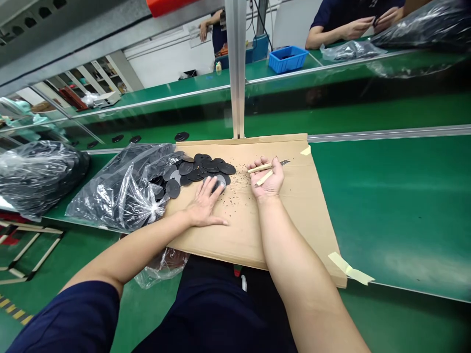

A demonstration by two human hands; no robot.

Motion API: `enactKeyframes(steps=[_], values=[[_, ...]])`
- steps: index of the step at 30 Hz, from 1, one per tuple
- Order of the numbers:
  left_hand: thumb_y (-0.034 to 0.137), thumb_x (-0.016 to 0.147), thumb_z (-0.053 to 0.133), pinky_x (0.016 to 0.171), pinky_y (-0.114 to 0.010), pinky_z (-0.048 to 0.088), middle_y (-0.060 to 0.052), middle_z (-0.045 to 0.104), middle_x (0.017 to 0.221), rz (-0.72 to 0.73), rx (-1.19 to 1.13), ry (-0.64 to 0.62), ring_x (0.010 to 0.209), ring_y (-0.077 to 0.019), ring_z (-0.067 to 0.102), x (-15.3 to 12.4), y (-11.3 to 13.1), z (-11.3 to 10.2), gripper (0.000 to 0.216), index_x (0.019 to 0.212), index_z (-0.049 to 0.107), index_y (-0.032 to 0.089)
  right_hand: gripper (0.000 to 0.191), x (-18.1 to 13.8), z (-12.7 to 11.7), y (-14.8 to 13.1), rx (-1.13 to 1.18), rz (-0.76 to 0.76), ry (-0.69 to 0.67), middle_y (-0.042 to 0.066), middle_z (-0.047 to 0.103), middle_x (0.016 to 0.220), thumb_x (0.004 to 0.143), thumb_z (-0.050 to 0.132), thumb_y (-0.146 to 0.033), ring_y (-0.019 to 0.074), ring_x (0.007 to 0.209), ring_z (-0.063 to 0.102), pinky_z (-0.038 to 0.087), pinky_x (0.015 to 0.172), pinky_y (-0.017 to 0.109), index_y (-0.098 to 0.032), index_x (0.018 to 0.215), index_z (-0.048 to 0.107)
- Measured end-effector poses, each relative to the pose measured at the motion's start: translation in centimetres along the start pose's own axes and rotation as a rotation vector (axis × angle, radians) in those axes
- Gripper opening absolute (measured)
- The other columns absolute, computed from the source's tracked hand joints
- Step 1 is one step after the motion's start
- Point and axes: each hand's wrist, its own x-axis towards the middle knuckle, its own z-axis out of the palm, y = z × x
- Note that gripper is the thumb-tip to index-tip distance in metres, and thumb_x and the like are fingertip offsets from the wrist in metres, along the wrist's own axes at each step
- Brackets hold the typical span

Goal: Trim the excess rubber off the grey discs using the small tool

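My left hand [204, 206] lies with its fingers spread on the cardboard sheet [228, 238], fingertips at the edge of a round black plastic disc [220, 182]. Beyond it, several more black discs [195, 169] spill in a loose heap from the mouth of a clear plastic bag [125, 191]. Palm up, my right hand [268, 184] has its fingers curled round a pair of nippers [260, 168] with pale, wrapped-looking handles. Their dark metal jaws point away to the right. Tiny black scraps [231, 198] are scattered over the cardboard between my hands.
Another full plastic bag [40, 171] sits at the far left. A metal post [237, 73] rises behind the cardboard. Masking tape [351, 268] holds the cardboard's right corner to the green bench [397, 206]. Across stand a blue bin [288, 59] and a co-worker's hands [358, 28].
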Motion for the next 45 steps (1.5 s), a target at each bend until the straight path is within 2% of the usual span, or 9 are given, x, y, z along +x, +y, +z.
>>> enactKeyframes(steps=[8,15,18,24,29,33,36,41,45], values=[[0.080,0.065,0.060,0.116,-0.057,0.004,-0.021,0.010,0.157,-0.080,0.067,0.156,0.146,-0.0383,0.002,8.6,0.9,0.4,0.111,0.148,0.030,0.013,0.036,-0.1,-0.1,-0.5,-0.020,-0.006,-0.007,-0.001,0.056,0.066,0.087,0.054,-0.054,0.0121,0.061,0.058,0.057,0.067,0.028,-0.020,0.075,0.056],[0.059,0.086,0.052,0.116,-0.050,0.016,-0.020,0.026,0.152,-0.118,0.048,0.368,0.145,-0.0316,0.017,7.7,0.9,0.6,0.075,0.141,0.040,0.011,0.038,-0.1,0.0,-1.0,0.023,-0.004,0.010,-0.001,0.057,0.065,0.087,0.054,-0.057,0.0125,0.060,0.058,0.057,0.065,0.029,-0.020,0.075,0.055],[0.064,0.084,0.051,0.116,-0.053,0.015,-0.022,0.021,0.154,-0.082,0.035,0.313,0.145,-0.0339,0.013,5.9,1.7,-0.2,0.082,0.143,0.036,0.009,0.036,0.0,0.1,-1.0,0.050,0.016,0.035,0.000,0.058,0.065,0.091,0.049,-0.052,0.0123,0.060,0.059,0.057,0.065,0.028,-0.020,0.075,0.055],[0.087,0.061,0.055,0.115,-0.061,0.007,-0.022,0.009,0.157,0.102,-0.014,0.029,0.145,-0.0403,0.000,2.3,5.4,-0.4,0.117,0.149,0.028,0.014,0.039,-0.1,0.3,-1.3,0.078,0.025,0.052,0.000,0.058,0.063,0.090,0.050,-0.054,0.0124,0.059,0.058,0.056,0.064,0.028,-0.018,0.075,0.056],[0.086,0.065,0.053,0.116,-0.060,0.006,-0.022,0.015,0.156,0.135,-0.021,0.015,0.146,-0.0389,0.002,4.0,6.4,0.9,0.111,0.147,0.034,0.014,0.035,0.1,0.1,-1.3,0.051,0.031,0.029,-0.001,0.056,0.066,0.088,0.052,-0.051,0.0117,0.059,0.058,0.057,0.065,0.027,-0.019,0.077,0.055],[0.077,0.073,0.054,0.117,-0.058,0.010,-0.023,0.020,0.154,-0.037,0.044,0.127,0.145,-0.0373,0.007,7.8,5.6,1.0,0.099,0.144,0.035,0.011,0.036,0.3,0.1,-1.3,0.035,0.024,0.048,0.001,0.055,0.067,0.090,0.044,-0.050,0.0129,0.060,0.058,0.057,0.063,0.028,-0.018,0.078,0.054],[0.070,0.078,0.056,0.118,-0.052,0.016,-0.021,0.030,0.150,-0.115,0.068,0.223,0.143,-0.0344,0.018,8.8,5.1,0.6,0.087,0.140,0.040,0.011,0.037,0.1,0.3,-1.6,0.028,0.021,0.079,0.002,0.054,0.067,0.092,0.036,-0.047,0.0136,0.061,0.057,0.058,0.061,0.029,-0.017,0.077,0.054],[0.057,0.084,0.056,0.113,-0.039,0.032,-0.016,0.048,0.137,-0.179,0.052,0.413,0.130,-0.0261,0.042,6.5,2.2,-1.3,0.066,0.131,0.049,0.012,0.040,-0.2,0.7,-2.0,0.003,0.016,0.092,0.002,0.051,0.068,0.092,0.032,-0.044,0.0131,0.060,0.054,0.057,0.059,0.030,-0.016,0.074,0.054],[0.044,0.088,0.051,0.101,-0.036,0.044,-0.011,0.063,0.113,-0.518,0.124,0.247,0.110,-0.0248,0.057,3.5,-3.3,-4.9,0.038,0.112,0.062,0.016,0.041,-0.3,1.2,-1.8,-0.013,0.023,0.147,0.004,0.049,0.068,0.090,0.029,-0.042,0.0140,0.059,0.052,0.055,0.056,0.031,-0.015,0.071,0.053]])
